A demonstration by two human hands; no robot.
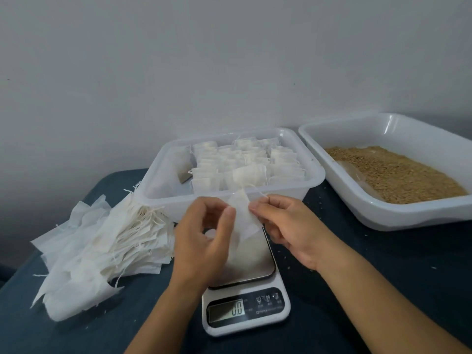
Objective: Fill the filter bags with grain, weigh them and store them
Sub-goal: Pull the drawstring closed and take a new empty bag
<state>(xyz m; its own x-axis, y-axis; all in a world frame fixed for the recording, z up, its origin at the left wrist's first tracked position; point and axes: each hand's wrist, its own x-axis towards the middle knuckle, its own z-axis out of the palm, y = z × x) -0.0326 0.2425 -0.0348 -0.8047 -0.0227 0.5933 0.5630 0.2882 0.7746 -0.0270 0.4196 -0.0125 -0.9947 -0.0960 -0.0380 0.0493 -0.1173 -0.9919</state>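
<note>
An empty white filter bag (244, 221) hangs above the scale, pinched on its left edge by my left hand (204, 241) and on its right edge by my right hand (286, 226). Below it the digital scale (255, 264) has a bare steel platform and its display (236, 310) reads 0.0. A clear storage tub (301, 185) behind the hands holds several filled bags in rows. At the right, a white tray (362, 215) holds brown grain (398, 175) with a clear scoop (357, 177) lying in it. A pile of empty filter bags (102, 246) lies at the left.
All of this stands on a dark blue table (383, 277) against a pale wall. Loose grains are scattered on the table around the scale and near the grain tray. The table's left edge runs close to the pile of empty bags.
</note>
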